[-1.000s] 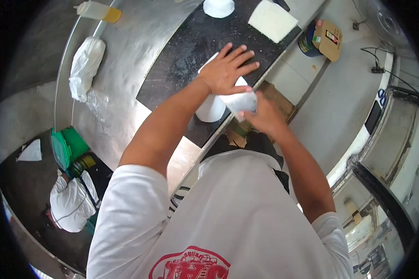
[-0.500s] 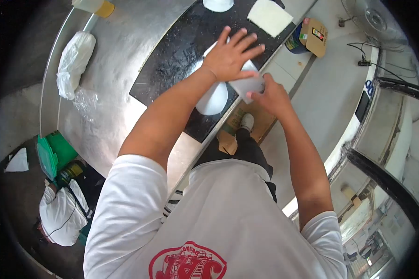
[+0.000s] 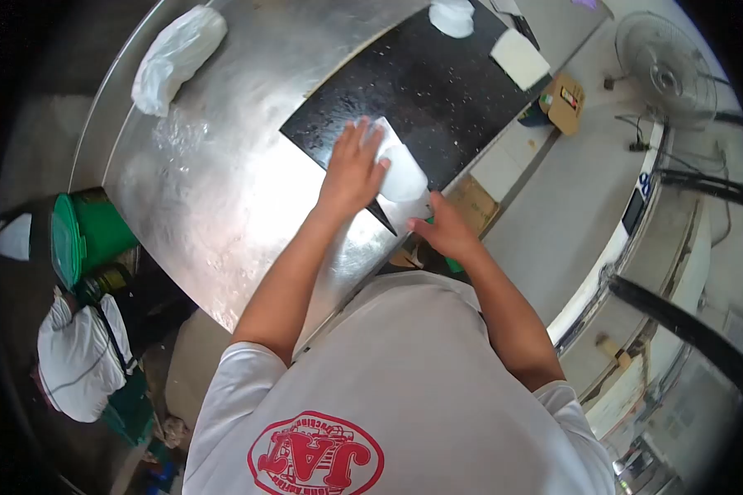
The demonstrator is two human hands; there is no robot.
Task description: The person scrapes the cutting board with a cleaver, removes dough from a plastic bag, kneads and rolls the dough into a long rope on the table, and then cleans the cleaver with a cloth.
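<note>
A white dough lump (image 3: 403, 172) lies at the near corner of a black stone slab (image 3: 437, 82) set on a steel table (image 3: 223, 181). My left hand (image 3: 351, 169) lies flat against the lump's left side, palm down and fingers stretched out. My right hand (image 3: 442, 227) is at the table's near edge, just below the lump. Its fingers are closed on a small flat white scraper (image 3: 419, 206) that touches the slab's corner; most of the scraper is hidden by the fingers.
A second white lump (image 3: 452, 16) and a white square piece (image 3: 520, 58) lie at the slab's far end. A white plastic bag (image 3: 177, 54) sits on the steel at far left. A green bin (image 3: 82, 239), a cardboard box (image 3: 565, 99) and a fan (image 3: 656, 66) stand on the floor.
The view has pulled back and swung left. My left hand has slid from on top of the lump to its left side. My right hand has dropped to the slab's near corner with the scraper.
</note>
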